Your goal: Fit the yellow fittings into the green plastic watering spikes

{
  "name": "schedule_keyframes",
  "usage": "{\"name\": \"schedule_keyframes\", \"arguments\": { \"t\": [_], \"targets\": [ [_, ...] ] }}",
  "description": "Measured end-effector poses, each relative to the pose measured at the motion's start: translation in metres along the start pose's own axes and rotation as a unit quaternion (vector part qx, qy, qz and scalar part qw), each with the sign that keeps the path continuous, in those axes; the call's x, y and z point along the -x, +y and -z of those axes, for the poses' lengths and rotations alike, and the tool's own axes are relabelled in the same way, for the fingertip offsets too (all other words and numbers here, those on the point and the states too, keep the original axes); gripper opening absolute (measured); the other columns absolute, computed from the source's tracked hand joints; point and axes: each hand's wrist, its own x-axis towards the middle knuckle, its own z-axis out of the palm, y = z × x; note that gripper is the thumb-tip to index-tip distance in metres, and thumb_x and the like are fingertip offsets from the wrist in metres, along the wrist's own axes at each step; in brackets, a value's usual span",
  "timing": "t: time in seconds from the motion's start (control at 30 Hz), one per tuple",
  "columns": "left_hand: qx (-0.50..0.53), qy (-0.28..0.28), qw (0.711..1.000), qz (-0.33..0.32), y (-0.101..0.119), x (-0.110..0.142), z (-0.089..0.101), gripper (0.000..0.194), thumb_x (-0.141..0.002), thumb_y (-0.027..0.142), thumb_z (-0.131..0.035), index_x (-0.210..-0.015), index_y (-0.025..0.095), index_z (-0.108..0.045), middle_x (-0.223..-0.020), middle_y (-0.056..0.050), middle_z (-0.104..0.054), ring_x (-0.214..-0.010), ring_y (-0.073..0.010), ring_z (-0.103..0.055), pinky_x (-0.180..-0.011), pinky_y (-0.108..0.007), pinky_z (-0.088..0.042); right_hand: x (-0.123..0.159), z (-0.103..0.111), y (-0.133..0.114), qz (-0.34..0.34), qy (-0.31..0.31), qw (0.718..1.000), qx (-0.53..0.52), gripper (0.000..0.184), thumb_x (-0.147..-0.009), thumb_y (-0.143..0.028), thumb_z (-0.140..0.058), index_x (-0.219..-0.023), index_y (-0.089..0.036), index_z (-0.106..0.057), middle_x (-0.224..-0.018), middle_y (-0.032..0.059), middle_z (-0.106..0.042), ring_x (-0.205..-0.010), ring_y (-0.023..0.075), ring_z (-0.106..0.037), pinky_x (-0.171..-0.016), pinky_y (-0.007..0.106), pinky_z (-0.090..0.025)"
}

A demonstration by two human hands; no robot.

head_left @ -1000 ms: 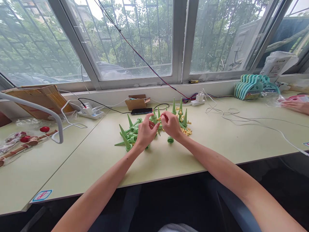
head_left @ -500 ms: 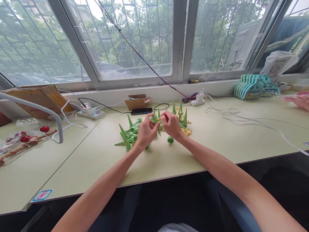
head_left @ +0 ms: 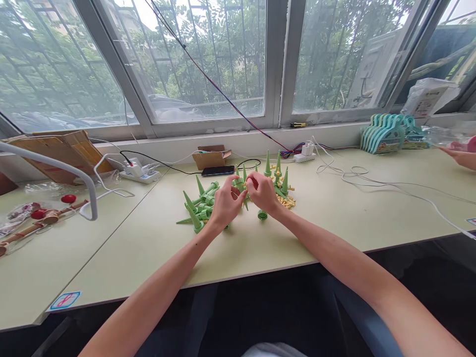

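Observation:
My left hand (head_left: 226,202) has its thumb and fingers curled around a green plastic cone-shaped piece (head_left: 239,184), partly hidden by the fingers. Close against it, my right hand (head_left: 263,192) pinches a small yellow plastic piece (head_left: 246,183), mostly covered by the fingertips. A pile of green spiked pieces (head_left: 204,204) lies left of my left hand, some upright and some on their sides. Beyond my right hand stand several green cones (head_left: 284,182) with yellow pieces on them. Small yellow pieces (head_left: 287,202) are heaped beside those. A short green ring-like part (head_left: 262,215) sits below my right wrist.
A black phone (head_left: 218,170) and a small cardboard box (head_left: 211,156) lie behind the pile. White cables (head_left: 357,173) run across the right side. Teal hangers (head_left: 385,134) stand at the back right, near another person's hand (head_left: 463,158). A grey metal bar (head_left: 91,191) crosses the left.
My right hand has shifted slightly left, bringing the yellow piece closer to the green piece in my left hand. The other person's hand at the far right has moved.

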Motion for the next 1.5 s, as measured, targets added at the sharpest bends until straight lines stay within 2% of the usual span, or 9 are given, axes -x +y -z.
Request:
{"name": "schedule_keyframes", "arguments": {
  "t": [1.5],
  "targets": [
    [0.006,0.001,1.000,0.002,0.0011,0.0003,0.0006,0.041,-0.083,0.032,-0.062,-0.122,0.023,-0.054,-0.073,0.004,-0.062,-0.053,-0.0104,-0.057,-0.060,-0.024,-0.046,0.0007,0.0010,-0.0003,-0.001,-0.007,1.000,0.012,0.017,-0.089,-0.025,-0.042,-0.076,-0.020,-0.052,-0.063,-0.0018,-0.053,-0.056,0.0128,-0.045,-0.059,0.026,-0.035]
  ]
}}
